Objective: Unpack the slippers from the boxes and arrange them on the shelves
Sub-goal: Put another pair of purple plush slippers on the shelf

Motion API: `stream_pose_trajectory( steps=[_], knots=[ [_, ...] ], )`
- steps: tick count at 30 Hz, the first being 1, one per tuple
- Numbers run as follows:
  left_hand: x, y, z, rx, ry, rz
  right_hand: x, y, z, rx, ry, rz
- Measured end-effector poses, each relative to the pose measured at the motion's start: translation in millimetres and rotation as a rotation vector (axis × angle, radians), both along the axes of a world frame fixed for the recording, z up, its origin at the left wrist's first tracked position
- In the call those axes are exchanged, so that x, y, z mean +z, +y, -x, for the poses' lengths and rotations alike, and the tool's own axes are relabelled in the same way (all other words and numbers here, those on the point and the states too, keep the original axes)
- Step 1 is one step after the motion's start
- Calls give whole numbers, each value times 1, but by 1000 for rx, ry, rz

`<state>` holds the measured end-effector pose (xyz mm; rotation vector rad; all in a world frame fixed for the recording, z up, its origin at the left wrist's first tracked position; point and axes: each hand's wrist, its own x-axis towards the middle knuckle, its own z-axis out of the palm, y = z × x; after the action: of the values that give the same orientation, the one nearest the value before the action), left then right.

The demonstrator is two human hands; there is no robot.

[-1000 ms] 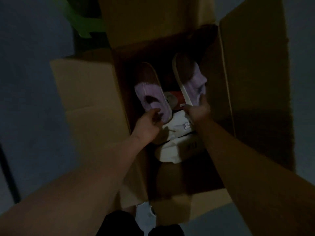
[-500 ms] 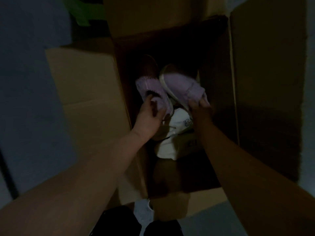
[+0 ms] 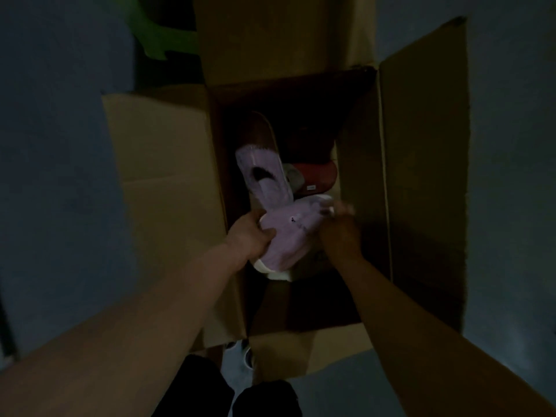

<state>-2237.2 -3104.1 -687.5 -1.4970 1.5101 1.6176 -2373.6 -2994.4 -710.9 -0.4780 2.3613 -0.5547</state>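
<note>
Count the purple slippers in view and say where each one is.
2. One purple slipper stands toe-down against the box's left inner wall. The other lies nearer, held between the left hand and right hand. More may be hidden underneath.

Dim grey floor (image 3: 60, 176), open cardboard box (image 3: 168, 182) standing on it

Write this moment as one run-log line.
left hand: holds purple slipper | right hand: same slipper | second purple slipper: in box
</note>
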Motion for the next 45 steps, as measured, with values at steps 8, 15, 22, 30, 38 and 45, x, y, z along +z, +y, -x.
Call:
stream_pose_trajectory(
  steps=[8, 15, 22, 30, 38, 45],
  knots=[
    [-23, 18, -3, -9, -23, 31, -17, -90, 4, 374, -77, 102],
    [-33, 16, -6, 19, 27, -76, -41, -137, -11, 868, 82, 10],
    [-30, 14, -8, -22, 23, -171, -34, -143, 8, 760, 237, 6],
    [-8, 16, -1, 4, 9, -263, 5, -116, 27, 258, 134, -26],
    [-12, 31, -8, 354, -161, -438, 4, -93, 21, 357, -31, -246],
    [-24, 37, -10, 512, -130, -441, -29, -88, 56, 309, -254, -353]
  ],
)
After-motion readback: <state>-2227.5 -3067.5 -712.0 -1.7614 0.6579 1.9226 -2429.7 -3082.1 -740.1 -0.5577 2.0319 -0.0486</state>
